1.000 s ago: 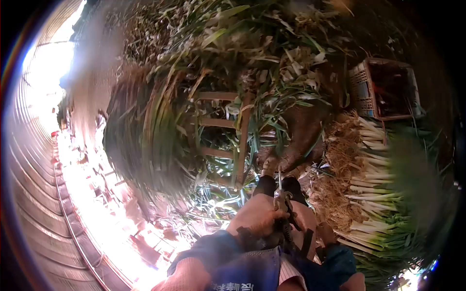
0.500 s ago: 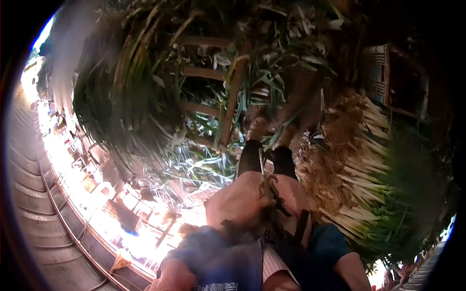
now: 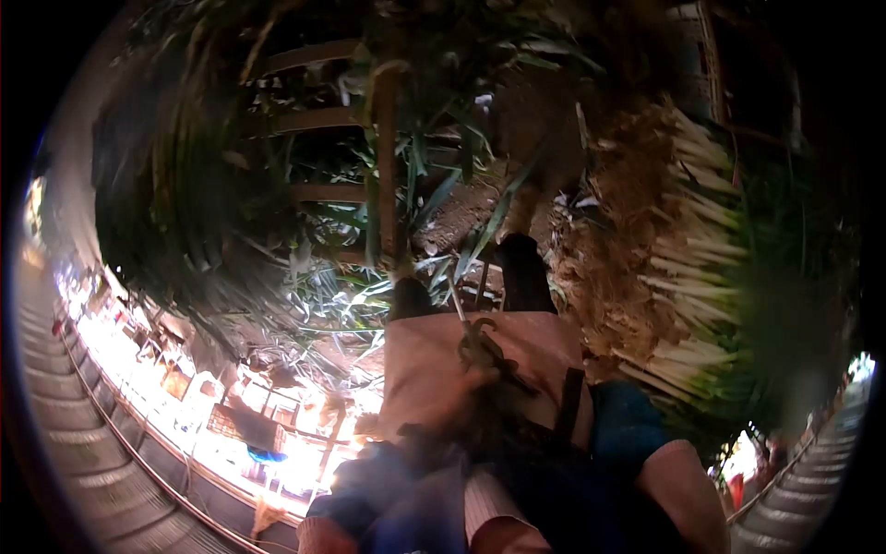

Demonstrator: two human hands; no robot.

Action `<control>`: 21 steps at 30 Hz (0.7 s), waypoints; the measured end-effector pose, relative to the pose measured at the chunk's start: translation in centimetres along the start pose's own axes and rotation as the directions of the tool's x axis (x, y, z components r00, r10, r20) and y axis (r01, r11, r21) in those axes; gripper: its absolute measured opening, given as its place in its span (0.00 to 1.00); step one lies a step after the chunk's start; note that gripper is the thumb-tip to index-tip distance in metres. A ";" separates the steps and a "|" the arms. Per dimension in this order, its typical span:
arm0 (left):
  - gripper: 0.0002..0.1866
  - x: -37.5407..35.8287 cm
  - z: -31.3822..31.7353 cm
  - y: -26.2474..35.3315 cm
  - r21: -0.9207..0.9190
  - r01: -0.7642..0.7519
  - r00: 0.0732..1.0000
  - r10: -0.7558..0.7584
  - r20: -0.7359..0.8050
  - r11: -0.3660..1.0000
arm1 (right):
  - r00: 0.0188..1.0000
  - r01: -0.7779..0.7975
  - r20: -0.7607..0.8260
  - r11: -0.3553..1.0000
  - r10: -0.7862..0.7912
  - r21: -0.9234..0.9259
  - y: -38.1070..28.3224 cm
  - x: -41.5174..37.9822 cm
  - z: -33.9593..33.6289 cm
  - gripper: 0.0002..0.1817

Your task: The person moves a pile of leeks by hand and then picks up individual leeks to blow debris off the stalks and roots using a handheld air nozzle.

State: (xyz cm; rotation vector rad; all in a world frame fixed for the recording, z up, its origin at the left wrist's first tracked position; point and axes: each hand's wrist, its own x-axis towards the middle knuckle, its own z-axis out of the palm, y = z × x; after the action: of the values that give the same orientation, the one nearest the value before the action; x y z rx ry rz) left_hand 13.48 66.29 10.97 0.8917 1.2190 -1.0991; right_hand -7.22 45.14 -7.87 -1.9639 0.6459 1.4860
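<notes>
A pale pinkish apron (image 3: 425,360) covers my lap, with a tangle of dark cord or straps (image 3: 484,351) at its middle. A thin light rod (image 3: 457,300) sticks up from that tangle toward the boots. On the right, a teal covering (image 3: 628,425) ends my pinkish right sleeve (image 3: 688,485) beside the apron. On the left, a dark blue-teal covering (image 3: 369,480) lies against my waist, blurred. Neither hand's fingers can be made out in the shadow. Black boots (image 3: 526,272) show beyond the apron's edge.
Long green leafy stalks (image 3: 175,212) are heaped at the left. A wooden rack (image 3: 388,166) stands among leaves ahead. White-stemmed leeks or scallions with roots (image 3: 697,268) lie in a row at the right. A wicker basket (image 3: 711,65) sits at the far right. Sunlit crates (image 3: 245,425) are at lower left.
The view has shifted, so the rack and the stalks sit farther left and higher. My boots are now spread apart, the left one lower. The apron hangs wider across the front.
</notes>
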 end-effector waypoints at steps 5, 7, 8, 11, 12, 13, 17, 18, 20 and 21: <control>0.16 5.4 -6.3 -4.1 -0.109 0.142 0.984 -0.127 0.128 0.984 | 0.992 -0.014 -0.128 0.999 0.009 -0.031 -2.2 6.3 1.0 0.19; 0.17 6.7 -8.2 -2.8 0.117 0.052 0.980 -0.073 0.187 0.992 | 0.981 -0.038 -0.193 0.998 0.028 -0.045 -2.6 9.2 1.5 0.19; 0.17 7.9 -9.7 -1.2 0.317 -0.081 0.964 -0.007 0.265 0.945 | 0.972 -0.057 -0.232 0.997 0.044 -0.048 -2.9 10.8 2.2 0.19; 0.18 12.0 -14.5 2.3 0.569 -0.314 0.897 0.041 0.440 0.760 | 0.943 -0.122 -0.319 0.991 0.099 -0.053 -2.9 13.7 3.8 0.19; 0.19 12.9 -15.9 2.1 0.493 -0.200 0.918 -0.013 0.396 0.847 | 0.934 -0.137 -0.339 0.989 0.111 -0.052 -2.9 14.5 4.1 0.19; 0.19 13.6 -16.8 1.9 0.339 -0.030 0.940 -0.089 0.330 0.940 | 0.924 -0.151 -0.363 0.987 0.119 -0.061 -2.8 15.3 4.4 0.19; 0.21 15.9 -19.5 2.4 0.032 0.289 0.917 -0.286 0.277 0.957 | 0.900 -0.194 -0.408 0.979 0.153 -0.061 -2.4 16.3 5.1 0.18; 0.22 16.4 -20.0 2.5 0.010 0.319 0.909 -0.309 0.280 0.948 | 0.900 -0.204 -0.406 0.977 0.161 -0.063 -2.4 16.5 5.3 0.18; 0.23 17.2 -20.7 2.9 -0.022 0.360 0.894 -0.339 0.292 0.933 | 0.895 -0.211 -0.415 0.975 0.165 -0.066 -2.7 17.5 5.8 0.18; 0.23 17.5 -20.9 3.1 -0.032 0.382 0.885 -0.356 0.301 0.924 | 0.891 -0.218 -0.421 0.974 0.172 -0.063 -2.8 17.8 6.1 0.18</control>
State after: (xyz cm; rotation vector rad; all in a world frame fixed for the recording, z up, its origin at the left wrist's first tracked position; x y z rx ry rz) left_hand 11.06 84.23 -9.71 0.4117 1.2055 -1.4126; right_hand -4.83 50.89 -25.87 -2.3875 0.9864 1.2404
